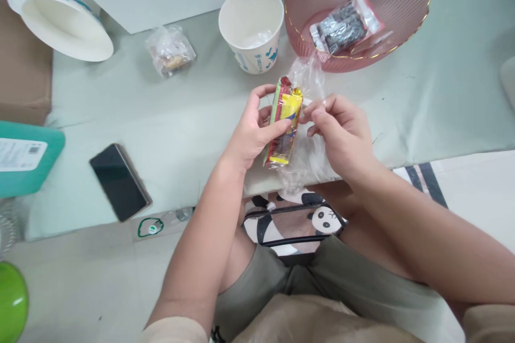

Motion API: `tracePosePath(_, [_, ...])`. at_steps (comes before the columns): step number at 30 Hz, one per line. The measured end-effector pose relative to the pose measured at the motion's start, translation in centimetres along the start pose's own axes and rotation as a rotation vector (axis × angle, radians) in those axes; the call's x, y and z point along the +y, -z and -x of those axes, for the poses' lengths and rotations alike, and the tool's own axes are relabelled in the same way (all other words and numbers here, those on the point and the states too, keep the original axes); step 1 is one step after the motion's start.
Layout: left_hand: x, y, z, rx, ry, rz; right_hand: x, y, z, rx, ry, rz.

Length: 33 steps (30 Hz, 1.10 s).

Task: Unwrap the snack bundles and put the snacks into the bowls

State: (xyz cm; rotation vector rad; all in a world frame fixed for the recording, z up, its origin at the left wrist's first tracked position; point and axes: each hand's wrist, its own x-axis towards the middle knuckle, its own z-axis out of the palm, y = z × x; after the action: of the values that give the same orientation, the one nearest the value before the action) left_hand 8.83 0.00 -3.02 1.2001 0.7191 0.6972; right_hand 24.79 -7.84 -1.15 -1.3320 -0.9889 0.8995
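Note:
In the head view, my left hand (257, 128) grips several small snack packets (286, 118) with red, green and yellow wrappers, the thumb pressed across the front. My right hand (341, 131) is just to their right, thumb and forefinger pinched near the packets' edge. Whatever sits in that pinch is too small to make out. Beneath and behind the packets, a crumpled clear plastic bag (309, 163) spreads over the table edge. Beyond my hands stands a white paper cup (254, 56) with blue print and some clear plastic inside.
A pink ribbed bowl (406, 37) with a gold rim holds dark wrapped packets (346, 27). A wrapped snack (171, 53), tipped paper cups (68, 27), a phone (119, 182) and a teal container (30, 158) lie on the left. A panda-print bag (293, 220) is by my lap.

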Motion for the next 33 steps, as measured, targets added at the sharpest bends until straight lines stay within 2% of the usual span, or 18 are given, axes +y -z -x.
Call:
tracePosePath(3, [0.4,-0.1,0.0,0.072,0.076,0.082,0.0,0.0,-0.2,0.024,-0.087,-0.11])
tracePosePath(7, [1.3,-0.1,0.0,0.183,0.124,0.221,0.3,0.6,-0.9,0.089,-0.141,-0.133])
tracePosePath(14, [2.9,0.1,0.5,0.144,0.173,0.323,1.2,1.5,-1.9,0.144,-0.174,-0.082])
tracePosePath(16, [2.9,-0.1,0.6,0.132,0.161,0.336,0.6,1.2,-1.4,0.101,-0.232,-0.117])
tracePosePath(18, [2.8,-0.2,0.7,0.139,0.147,0.352,-0.2,0.9,-0.8,-0.022,-0.262,-0.077])
tracePosePath(21, [2.5,-0.2,0.6,0.172,0.153,0.365,-1.1,0.8,-0.2,-0.147,-0.207,0.006])
tracePosePath(29, [2.1,0.0,0.2,0.213,0.259,0.387,-2.1,1.9,-0.8,-0.037,-0.064,-0.273])
tracePosePath(33, [2.2,-0.2,0.4,0.177,0.247,0.39,-2.1,2.2,-0.9,-0.065,-0.103,-0.398])
